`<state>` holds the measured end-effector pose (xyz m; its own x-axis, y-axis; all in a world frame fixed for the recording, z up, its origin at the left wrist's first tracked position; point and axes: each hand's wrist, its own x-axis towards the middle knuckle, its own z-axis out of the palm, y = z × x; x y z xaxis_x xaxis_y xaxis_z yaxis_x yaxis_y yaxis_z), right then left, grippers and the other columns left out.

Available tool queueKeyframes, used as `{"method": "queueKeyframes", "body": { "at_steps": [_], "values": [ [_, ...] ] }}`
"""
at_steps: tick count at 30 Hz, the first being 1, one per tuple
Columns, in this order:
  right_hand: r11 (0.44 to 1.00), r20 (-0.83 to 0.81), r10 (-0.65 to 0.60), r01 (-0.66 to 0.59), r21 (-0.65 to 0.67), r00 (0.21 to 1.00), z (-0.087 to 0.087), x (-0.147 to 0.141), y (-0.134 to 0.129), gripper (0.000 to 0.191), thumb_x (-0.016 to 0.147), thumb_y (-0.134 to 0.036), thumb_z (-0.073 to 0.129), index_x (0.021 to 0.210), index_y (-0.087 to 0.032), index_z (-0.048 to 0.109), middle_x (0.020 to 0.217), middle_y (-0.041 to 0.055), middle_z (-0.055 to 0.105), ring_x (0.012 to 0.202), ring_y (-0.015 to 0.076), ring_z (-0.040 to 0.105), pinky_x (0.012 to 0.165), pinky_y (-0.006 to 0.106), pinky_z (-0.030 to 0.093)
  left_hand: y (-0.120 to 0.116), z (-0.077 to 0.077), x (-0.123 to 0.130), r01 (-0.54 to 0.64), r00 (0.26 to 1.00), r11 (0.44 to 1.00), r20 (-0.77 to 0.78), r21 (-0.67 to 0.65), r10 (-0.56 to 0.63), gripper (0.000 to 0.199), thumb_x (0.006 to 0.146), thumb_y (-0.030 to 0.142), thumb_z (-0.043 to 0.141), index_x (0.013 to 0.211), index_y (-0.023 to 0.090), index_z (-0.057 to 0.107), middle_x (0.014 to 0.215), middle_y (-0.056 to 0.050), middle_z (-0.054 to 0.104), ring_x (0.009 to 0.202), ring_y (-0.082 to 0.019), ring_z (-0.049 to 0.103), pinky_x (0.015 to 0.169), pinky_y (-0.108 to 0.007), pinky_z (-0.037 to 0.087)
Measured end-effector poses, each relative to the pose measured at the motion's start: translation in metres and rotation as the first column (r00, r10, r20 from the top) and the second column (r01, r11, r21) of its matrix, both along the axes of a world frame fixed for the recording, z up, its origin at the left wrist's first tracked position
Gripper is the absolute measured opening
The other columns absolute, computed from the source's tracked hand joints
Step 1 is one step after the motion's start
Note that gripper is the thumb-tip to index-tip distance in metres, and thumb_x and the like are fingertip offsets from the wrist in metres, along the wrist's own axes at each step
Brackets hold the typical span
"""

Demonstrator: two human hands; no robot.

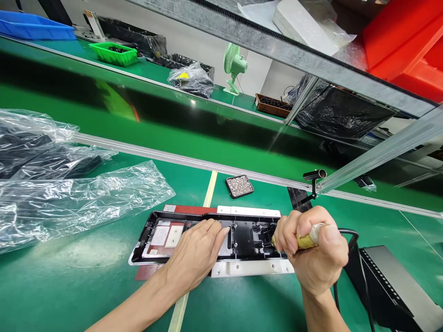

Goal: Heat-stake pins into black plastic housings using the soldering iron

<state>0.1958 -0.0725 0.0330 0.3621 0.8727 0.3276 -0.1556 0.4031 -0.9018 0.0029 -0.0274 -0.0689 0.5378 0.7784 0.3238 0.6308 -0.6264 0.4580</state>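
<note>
Lying beneath hands (200, 245), black housing (244, 237)

Driver (306, 240) partly hidden, red bin (398, 50) cut off (top right)

Bare table (93, 276) lies open left of the hands; beyond them stands the small screw tray (239, 186), and right, a cable (363, 272).

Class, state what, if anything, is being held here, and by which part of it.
The right hand holds a yellow and white hand tool, fingers wrapped around its body. The left hand lies on the long black plastic housing.
</note>
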Motion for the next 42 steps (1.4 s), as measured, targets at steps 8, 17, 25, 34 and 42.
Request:
{"method": "queueKeyframes", "body": {
  "at_steps": [8,17,25,34,42],
  "values": [
    [0.996,-0.011,0.087,-0.087,-0.001,0.996,0.002,0.008,0.0,0.033,0.093,-0.044,0.057,0.069,-0.022,0.058,0.048,-0.0043,0.047,0.041,0.0114,0.04,0.04,0.024,0.038,0.0,-0.001,0.0,0.001,1.0,1.0,0.001,-0.008,-0.001,0.032,0.11,0.027,0.036,0.079,0.024,0.043,0.071,0.001,0.055,0.064,-0.019,0.053,0.062,-0.034,0.036],
    [0.978,-0.06,0.205,-0.207,-0.02,0.977,0.003,0.015,0.0,0.032,0.092,-0.046,0.058,0.07,-0.022,0.059,0.05,-0.0032,0.049,0.042,0.0124,0.04,0.04,0.026,0.037,0.0,0.001,-0.001,0.011,1.0,1.0,0.008,-0.025,-0.011,0.032,0.11,0.027,0.036,0.079,0.024,0.043,0.071,0.001,0.054,0.063,-0.019,0.052,0.061,-0.033,0.036],
    [0.979,-0.051,0.202,-0.202,-0.012,0.978,0.002,0.014,0.001,0.03,0.094,-0.044,0.057,0.073,-0.023,0.06,0.051,-0.0037,0.048,0.043,0.0124,0.04,0.042,0.027,0.038,0.0,-0.002,-0.002,-0.002,1.0,0.999,0.001,-0.046,0.002,0.034,0.11,0.031,0.035,0.078,0.024,0.042,0.071,0.001,0.054,0.064,-0.019,0.052,0.062,-0.034,0.035],
    [0.953,-0.062,0.302,-0.302,0.008,0.951,-0.002,0.022,0.002,0.029,0.095,-0.044,0.056,0.076,-0.022,0.059,0.051,-0.0043,0.049,0.043,0.0112,0.039,0.041,0.026,0.036,0.001,-0.004,-0.005,0.004,1.0,0.998,-0.014,-0.07,-0.005,0.034,0.11,0.032,0.036,0.078,0.024,0.04,0.071,0.002,0.053,0.062,-0.018,0.05,0.061,-0.033,0.035],
    [0.977,0.011,0.209,-0.208,-0.053,0.978,0.001,0.017,0.003,0.032,0.099,-0.045,0.055,0.077,-0.021,0.058,0.055,-0.0032,0.053,0.046,0.0118,0.046,0.043,0.027,0.04,0.001,-0.005,-0.006,0.006,1.0,0.998,0.001,-0.059,-0.006,0.034,0.11,0.032,0.037,0.077,0.025,0.039,0.07,0.002,0.051,0.06,-0.018,0.048,0.06,-0.032,0.033]
  ]
}}
